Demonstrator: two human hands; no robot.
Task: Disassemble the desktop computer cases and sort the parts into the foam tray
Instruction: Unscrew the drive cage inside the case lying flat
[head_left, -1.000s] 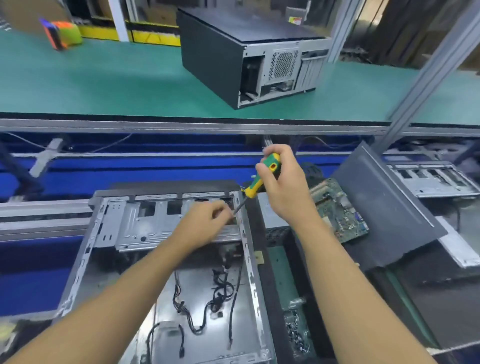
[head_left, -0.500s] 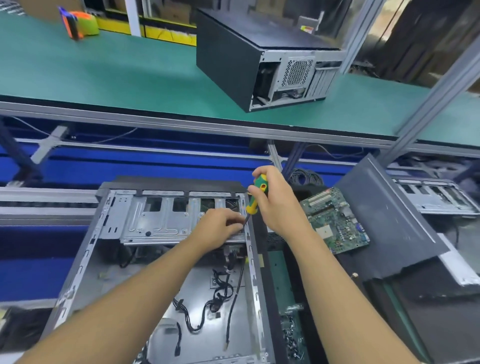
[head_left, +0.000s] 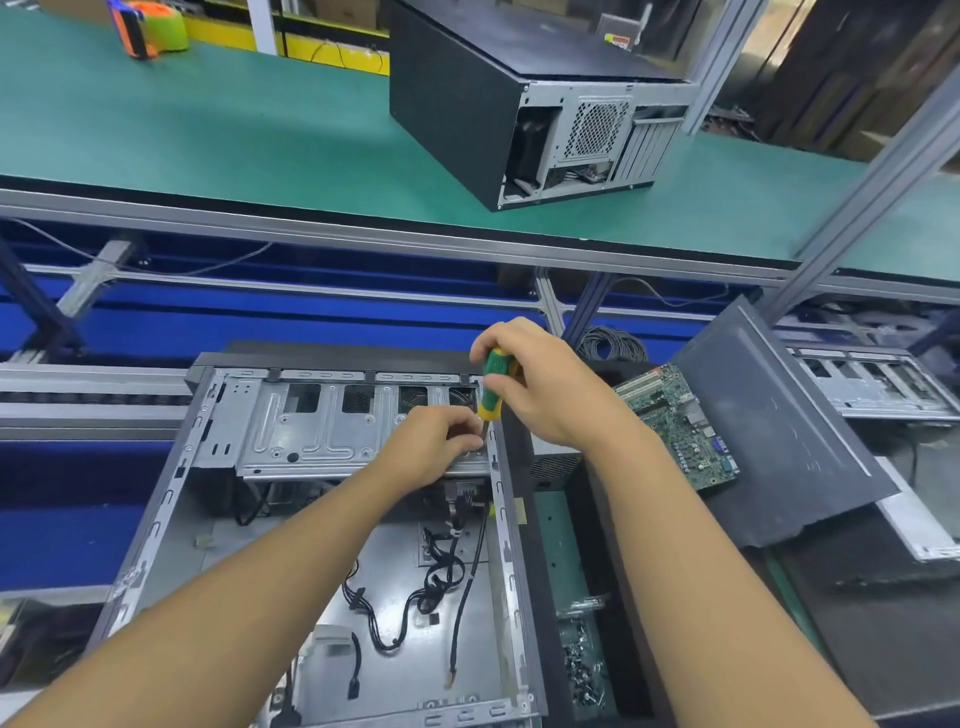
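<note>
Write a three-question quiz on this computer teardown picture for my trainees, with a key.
1. True or false: the right hand grips the screwdriver.
2. Where does the circuit board lie relative to the open case? A inside it; B to its right; C on top of it.
3. Fill in: the screwdriver's handle is green and ____.
Key: 1 true; 2 B; 3 yellow.

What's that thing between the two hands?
A green and yellow screwdriver. The right hand grips its handle and the left hand pinches near its tip, seen in the head view.
</note>
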